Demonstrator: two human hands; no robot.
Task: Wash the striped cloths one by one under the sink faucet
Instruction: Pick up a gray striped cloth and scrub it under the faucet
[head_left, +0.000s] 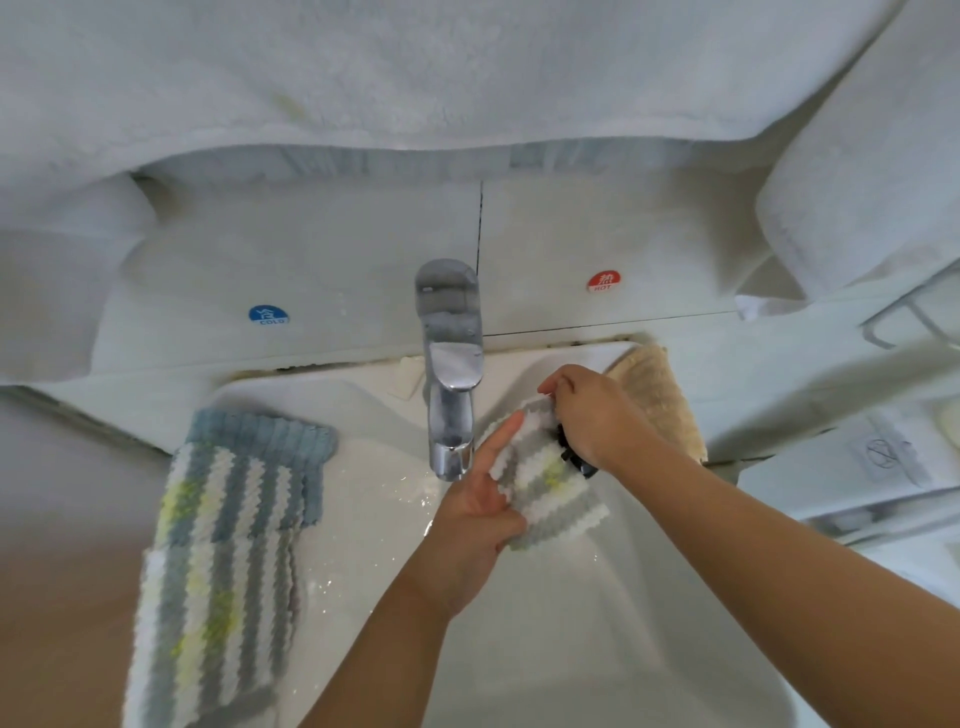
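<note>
Over sink (597, 649) basin, right of faucet (451, 364): left hand (480, 512) and right hand (589, 415) both grip striped cloth (545, 483), fingers curled round it.

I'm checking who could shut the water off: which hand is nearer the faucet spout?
Left. The left hand sits just below and right of the faucet spout, fingers nearly beside it. The right hand is farther right, gripping the striped cloth.

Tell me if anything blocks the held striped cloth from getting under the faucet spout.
Nothing visible does. The striped cloth, gripped by the left hand and right hand, sits just right of the faucet spout, with only open basin between them.
</note>
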